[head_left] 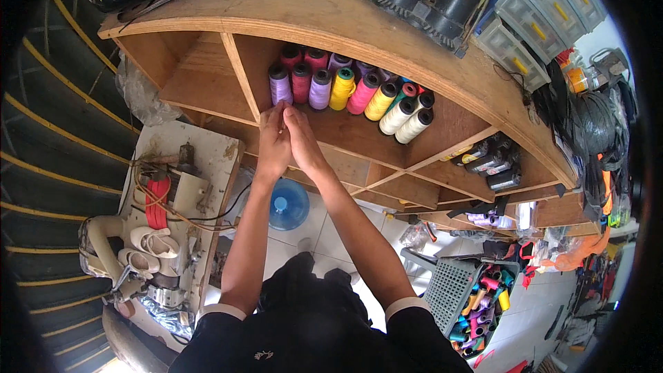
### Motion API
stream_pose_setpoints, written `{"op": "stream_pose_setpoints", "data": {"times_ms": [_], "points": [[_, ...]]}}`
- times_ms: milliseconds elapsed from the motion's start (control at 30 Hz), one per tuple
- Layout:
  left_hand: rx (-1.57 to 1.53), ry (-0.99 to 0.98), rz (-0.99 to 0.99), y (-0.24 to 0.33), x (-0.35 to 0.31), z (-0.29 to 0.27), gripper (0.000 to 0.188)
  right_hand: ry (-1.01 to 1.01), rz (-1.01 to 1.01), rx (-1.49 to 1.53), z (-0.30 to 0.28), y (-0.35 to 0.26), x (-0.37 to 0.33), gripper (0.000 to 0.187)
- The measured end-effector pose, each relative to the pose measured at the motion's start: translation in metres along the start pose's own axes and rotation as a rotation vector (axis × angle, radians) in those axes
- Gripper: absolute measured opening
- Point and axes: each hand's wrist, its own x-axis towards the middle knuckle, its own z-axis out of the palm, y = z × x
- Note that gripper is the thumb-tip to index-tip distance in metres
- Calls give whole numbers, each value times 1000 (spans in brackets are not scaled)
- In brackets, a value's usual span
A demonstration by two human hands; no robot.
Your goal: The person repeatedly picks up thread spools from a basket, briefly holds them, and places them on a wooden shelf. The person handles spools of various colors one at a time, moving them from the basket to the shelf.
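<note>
My left hand (273, 146) and my right hand (301, 139) reach forward side by side to the front edge of a wooden shelf compartment. Their fingers are closed and the fingertips come together at the base of a purple thread cone (280, 88), the leftmost of its row. What the fingers hold, if anything, is hidden. Beside that cone stand a dark pink cone (301, 85), another purple cone (320, 90), a yellow cone (342, 90) and a bright pink cone (364, 94). White cones (396, 118) stand at the right end, with more cones behind.
The curved wooden shelf unit (235, 7) has several compartments; dark cones (490, 162) fill one at right. A sewing machine (103, 245) sits on a worn table at left. A blue water bottle (289, 205) and a grey crate (442, 297) of mixed spools are below.
</note>
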Motion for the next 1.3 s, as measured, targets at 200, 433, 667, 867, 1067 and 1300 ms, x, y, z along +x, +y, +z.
{"op": "stream_pose_setpoints", "data": {"times_ms": [200, 433, 667, 867, 1067, 1300], "points": [[4, 38, 11, -2, 0, 7, 47, -18, -25, 26, -6, 10, 6, 48], [-35, 37, -11, -1, -2, 4, 49, -36, 34, 152, -5, 18, 9, 54], [-83, 25, -32, -16, -1, 5, 45, -64, 63, 144, -1, 9, 8, 64], [-130, -15, -95, -17, 3, 5, 44, -63, 109, 229, 1, -1, 7, 64], [-206, 10, -110, -30, -1, 3, 43, -103, 134, 243, -4, -15, 4, 59], [-573, 90, -285, 25, -61, 0, 30, -75, 98, 67, -17, -30, -42, 57]]}}
